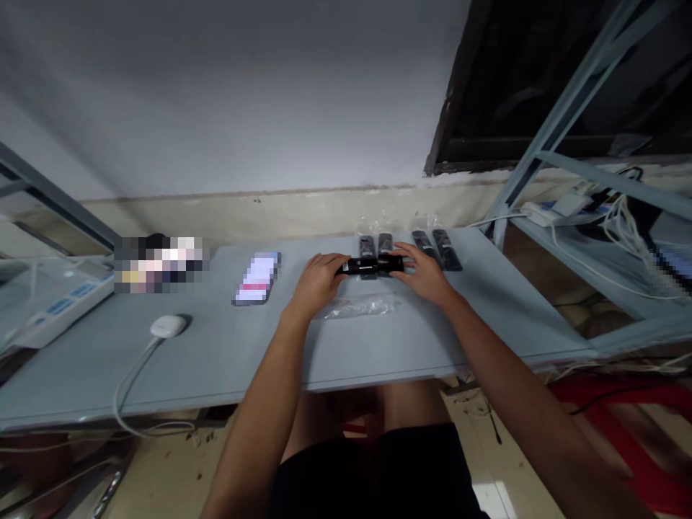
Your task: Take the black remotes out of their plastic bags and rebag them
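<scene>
Between my two hands, level above the table, lies a slim black remote control [363,266] with small pale labels on the side that shows. My left hand [323,280] is closed on its left end. At the other end, the thumb and fingers of my right hand [424,272] grip it from both sides. Just behind it on the table are dark remotes in clear plastic bags, one pair [385,242] partly covered by the held one and another pair [446,251] beside my right hand. A crumpled clear plastic bag [360,305] lies in front of my hands.
A lit phone [256,278] rests on the grey table [373,360], left of my hands. Farther left are a white puck-shaped device [169,326] with a cable and a white power strip [70,306]. Metal shelf frames flank both sides; cables [627,223] crowd the right one.
</scene>
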A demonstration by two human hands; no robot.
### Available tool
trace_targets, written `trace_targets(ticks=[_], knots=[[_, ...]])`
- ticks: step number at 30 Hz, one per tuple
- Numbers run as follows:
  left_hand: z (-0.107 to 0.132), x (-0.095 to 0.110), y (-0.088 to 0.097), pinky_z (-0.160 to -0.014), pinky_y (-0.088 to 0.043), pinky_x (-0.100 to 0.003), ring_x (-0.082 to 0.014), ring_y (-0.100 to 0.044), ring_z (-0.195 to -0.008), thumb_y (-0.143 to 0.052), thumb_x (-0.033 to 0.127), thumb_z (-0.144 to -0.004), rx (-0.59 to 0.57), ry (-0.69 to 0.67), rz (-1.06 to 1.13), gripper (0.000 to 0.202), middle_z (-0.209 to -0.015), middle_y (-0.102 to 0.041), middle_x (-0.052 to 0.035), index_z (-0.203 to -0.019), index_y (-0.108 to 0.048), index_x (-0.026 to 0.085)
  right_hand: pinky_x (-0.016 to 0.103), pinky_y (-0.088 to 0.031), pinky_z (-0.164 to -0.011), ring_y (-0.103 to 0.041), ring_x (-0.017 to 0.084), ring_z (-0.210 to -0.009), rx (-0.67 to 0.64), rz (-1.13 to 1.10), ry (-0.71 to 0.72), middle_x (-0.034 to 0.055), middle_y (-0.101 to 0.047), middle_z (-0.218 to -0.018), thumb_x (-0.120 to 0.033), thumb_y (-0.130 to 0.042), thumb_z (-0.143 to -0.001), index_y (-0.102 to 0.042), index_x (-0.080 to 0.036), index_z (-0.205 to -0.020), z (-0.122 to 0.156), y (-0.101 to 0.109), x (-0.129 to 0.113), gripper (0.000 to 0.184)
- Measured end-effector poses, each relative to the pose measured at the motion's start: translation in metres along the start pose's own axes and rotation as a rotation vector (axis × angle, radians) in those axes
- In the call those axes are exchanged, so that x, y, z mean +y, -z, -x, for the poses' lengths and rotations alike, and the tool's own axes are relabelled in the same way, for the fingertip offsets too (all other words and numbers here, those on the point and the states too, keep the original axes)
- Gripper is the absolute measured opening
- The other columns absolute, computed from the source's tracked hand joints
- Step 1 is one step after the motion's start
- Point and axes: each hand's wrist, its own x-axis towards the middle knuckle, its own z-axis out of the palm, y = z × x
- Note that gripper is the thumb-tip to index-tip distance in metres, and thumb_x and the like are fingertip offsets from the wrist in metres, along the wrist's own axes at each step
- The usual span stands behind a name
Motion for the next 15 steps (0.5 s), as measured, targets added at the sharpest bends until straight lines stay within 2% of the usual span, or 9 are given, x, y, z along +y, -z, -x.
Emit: trace_targets(ticks=[7,15], knots=[[-0.0008,-0.0009,-0.0012,-0.108,-0.048,-0.050,-0.0273,-0.065,-0.118,-0.062,0.017,-0.096,-0.004,-0.003,-0.005,0.042,-0.133,-0.070,-0.0097,-0.138,-0.063,0.023,0.051,-0.059,-0.096,-0.068,0.031,-0.120,0.015,0.101,0.046,0.0103,-0.072,-0.132,-0.022,-0.078,-0.080,-0.059,-0.030,-0.146,0.0000,-0.0008,-0.0047,0.070],[-0.0007,-0.0010,-0.0004,-0.107,-0.048,-0.049,-0.0275,-0.064,-0.119,-0.062,0.018,-0.096,-0.005,0.006,-0.007,0.042,-0.133,-0.070,-0.0093,-0.138,-0.063,0.023,0.046,-0.057,-0.088,-0.067,0.031,-0.115,0.018,0.174,0.046,0.0103,-0.073,-0.132,-0.027,-0.077,-0.082,-0.061,-0.029,-0.143,0.0000,0.0005,-0.0091,0.063]])
